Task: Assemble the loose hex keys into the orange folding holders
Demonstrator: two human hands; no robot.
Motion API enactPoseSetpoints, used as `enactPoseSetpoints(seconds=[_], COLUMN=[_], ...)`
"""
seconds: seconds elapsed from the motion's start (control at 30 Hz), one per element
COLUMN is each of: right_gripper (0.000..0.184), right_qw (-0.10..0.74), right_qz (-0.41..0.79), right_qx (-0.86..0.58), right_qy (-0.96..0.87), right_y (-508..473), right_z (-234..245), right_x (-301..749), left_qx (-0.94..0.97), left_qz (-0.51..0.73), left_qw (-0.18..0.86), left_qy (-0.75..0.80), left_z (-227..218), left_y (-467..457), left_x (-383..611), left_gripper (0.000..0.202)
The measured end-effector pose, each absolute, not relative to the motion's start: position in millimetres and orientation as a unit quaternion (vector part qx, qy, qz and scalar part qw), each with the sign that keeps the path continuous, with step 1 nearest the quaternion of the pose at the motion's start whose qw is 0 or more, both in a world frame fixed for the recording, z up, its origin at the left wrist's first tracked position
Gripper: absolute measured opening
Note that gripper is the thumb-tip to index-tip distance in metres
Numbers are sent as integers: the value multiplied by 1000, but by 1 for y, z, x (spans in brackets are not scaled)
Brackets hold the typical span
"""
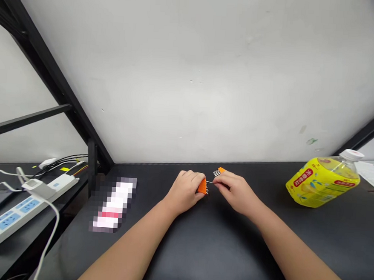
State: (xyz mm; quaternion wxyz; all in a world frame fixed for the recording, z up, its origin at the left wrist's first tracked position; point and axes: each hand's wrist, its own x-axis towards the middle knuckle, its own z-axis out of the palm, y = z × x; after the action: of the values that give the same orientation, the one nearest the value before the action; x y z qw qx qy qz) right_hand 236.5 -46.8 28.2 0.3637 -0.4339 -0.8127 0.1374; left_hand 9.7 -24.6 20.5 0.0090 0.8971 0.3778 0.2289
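— Facing a pale wall (191, 80) above a black tabletop (194, 255).

— Framing that with what?

— Seeing dark beams (55, 73) slanting down on the left, then, past the tabletop's left edge, a second dark surface (29, 235) bearing a white power strip (28, 208).

— And looking right?

— Meeting a yellow-labelled bottle (323, 183) with a white cap, well apart from the hands. Back on the left, making out only a pixelated pale-and-pink thing (113, 207), too masked for naming.

— Coming to the hands now?

— Finding the left hand (185, 190) near the middle, the right hand (234, 191) just beside. With the left, grasping an orange holder (202, 186) between thumb and curled fingers, showing dark tips along its right side. Just beyond the right hand, noticing a second orange piece (221, 170) with slim prongs (216, 173), partly hidden; not making out whether lying loose or being gripped.

— Holding what in the right?

— Pinching a thin rod (209, 182) between thumb and fingertips, bridging toward the holder; not discerning whether touching it.
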Motion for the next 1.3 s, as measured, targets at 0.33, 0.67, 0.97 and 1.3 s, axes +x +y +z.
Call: enactPoseSetpoints(seconds=[0.33, 0.67, 0.97, 1.3], right_gripper=[22, 25, 11, 25], right_qw=[361, 301, 418, 482], right_qz=[128, 61, 243, 650], right_qx=[-432, -434, -446, -353], right_qy=[-816, -847, -753, -470], right_y=[-47, -53, -46, -38], right_z=[27, 23, 20, 10], right_x=[237, 230, 222, 218], left_qx=[902, 912, 903, 884], left_qz=[227, 223, 246, 350], left_qw=[-2, -56, -21, -1], left_qy=[368, 339, 351, 309], left_z=[19, 20, 19, 14], left_y=[-25, -27, -30, -30], left_x=[10, 17, 19, 16], left_gripper=[34, 37, 36, 37])
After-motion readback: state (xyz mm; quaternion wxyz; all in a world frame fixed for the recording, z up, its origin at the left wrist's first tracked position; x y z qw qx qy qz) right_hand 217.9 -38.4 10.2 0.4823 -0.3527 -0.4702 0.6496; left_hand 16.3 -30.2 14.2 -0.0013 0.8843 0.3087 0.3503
